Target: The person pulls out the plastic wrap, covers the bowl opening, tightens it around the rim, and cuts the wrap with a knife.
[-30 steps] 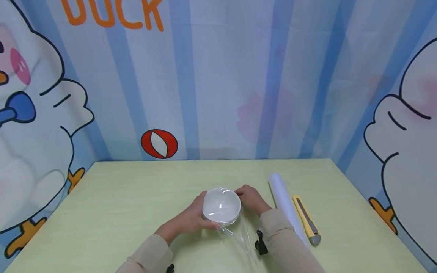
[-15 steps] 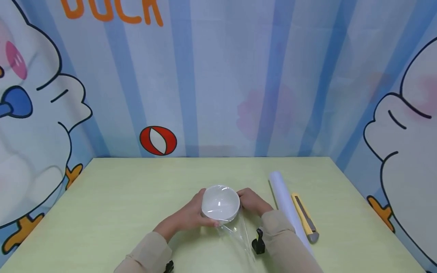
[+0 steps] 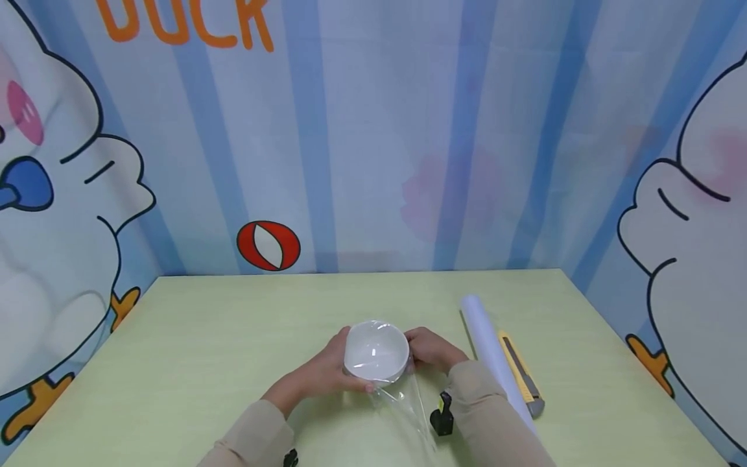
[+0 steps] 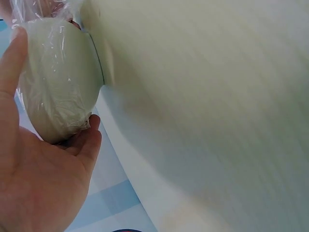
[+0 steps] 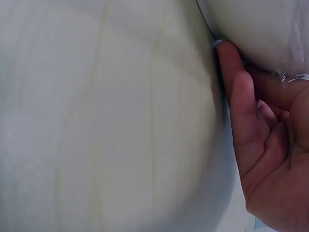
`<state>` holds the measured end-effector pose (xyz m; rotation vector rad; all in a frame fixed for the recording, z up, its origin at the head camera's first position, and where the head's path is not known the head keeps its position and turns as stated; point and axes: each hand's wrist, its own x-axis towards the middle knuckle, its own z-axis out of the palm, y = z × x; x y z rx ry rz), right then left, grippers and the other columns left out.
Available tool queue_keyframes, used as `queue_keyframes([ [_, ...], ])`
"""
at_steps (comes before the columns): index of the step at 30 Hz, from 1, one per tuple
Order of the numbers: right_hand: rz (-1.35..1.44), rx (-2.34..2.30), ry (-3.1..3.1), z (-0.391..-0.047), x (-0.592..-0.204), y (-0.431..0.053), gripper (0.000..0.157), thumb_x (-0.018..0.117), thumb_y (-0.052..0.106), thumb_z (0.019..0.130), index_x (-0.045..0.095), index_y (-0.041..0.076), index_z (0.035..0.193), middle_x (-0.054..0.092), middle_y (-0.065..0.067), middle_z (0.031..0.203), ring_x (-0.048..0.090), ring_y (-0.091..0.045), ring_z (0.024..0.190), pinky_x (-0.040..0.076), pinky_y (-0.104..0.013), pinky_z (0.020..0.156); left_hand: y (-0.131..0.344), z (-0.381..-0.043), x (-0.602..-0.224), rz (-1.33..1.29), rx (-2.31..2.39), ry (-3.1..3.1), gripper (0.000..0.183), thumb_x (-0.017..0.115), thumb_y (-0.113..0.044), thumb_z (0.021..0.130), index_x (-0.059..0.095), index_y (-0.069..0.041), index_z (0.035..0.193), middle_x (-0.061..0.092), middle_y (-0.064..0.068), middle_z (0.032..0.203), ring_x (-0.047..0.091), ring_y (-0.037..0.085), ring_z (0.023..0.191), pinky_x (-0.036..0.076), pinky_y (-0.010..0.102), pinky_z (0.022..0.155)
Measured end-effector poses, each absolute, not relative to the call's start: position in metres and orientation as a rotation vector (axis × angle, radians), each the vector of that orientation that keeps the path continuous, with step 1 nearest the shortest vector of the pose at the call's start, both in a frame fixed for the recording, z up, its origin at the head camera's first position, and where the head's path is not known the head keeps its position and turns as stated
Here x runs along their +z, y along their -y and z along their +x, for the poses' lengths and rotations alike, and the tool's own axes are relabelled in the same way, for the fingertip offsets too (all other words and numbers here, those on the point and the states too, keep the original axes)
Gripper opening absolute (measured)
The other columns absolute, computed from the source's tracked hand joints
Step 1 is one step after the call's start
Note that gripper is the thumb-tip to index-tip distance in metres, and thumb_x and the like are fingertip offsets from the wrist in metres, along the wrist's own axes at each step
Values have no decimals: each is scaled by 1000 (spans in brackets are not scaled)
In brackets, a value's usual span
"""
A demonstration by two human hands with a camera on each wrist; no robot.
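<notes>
A white bowl (image 3: 376, 347) stands low over the table, its opening covered by clear plastic wrap (image 3: 403, 399) that trails off toward the near right. My left hand (image 3: 329, 366) grips the bowl from the left, thumb at the near rim. In the left wrist view, the bowl (image 4: 63, 79) lies between the thumb and fingers of the left hand (image 4: 46, 179), creased wrap over its side. At the bowl's right side is my right hand (image 3: 434, 347). In the right wrist view, the fingers of the right hand (image 5: 270, 135) are bent, thumb and index at the bowl's underside beside the wrap's edge.
To the right lies a long pale roll (image 3: 490, 344), partly behind the right forearm. A yellow utility knife (image 3: 521, 373) rests alongside it. Behind the pale green table (image 3: 262, 311) hangs a striped blue cloth (image 3: 373, 130) with cartoon ducks.
Both hands and the bowl stay almost where they were. The right hand has moved slightly down along the bowl's right side. The head view has shifted a little.
</notes>
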<state>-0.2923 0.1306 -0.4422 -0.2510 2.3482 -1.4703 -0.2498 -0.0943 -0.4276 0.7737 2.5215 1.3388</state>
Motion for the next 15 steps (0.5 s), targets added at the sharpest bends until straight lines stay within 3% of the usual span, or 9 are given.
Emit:
queue_keyframes([
  [5,-198,-1473,-2389,-291,-444,-129,29,39,-10,71,59,-5,91,49,-1,59,47,-9,48,40,-19,48,94,-249,-427,754,1310,-2537,94,82,-32,65,27,-2,134,42,12,125,43,22,112,39,41,95],
  [11,-249,-1471,-2366,-286,-440,-134,39,45,-10,66,65,-5,99,53,0,60,49,-10,54,42,-20,52,92,-248,-425,732,1303,-2512,96,82,-32,65,24,-3,136,40,12,128,42,23,115,38,43,97],
  [15,-300,-1471,-2226,-283,-435,-142,36,48,-8,70,62,-7,104,58,-1,69,54,-12,63,48,-22,59,93,-248,-426,685,1282,-2531,96,82,-35,65,24,-5,136,40,10,127,42,22,115,39,42,97],
])
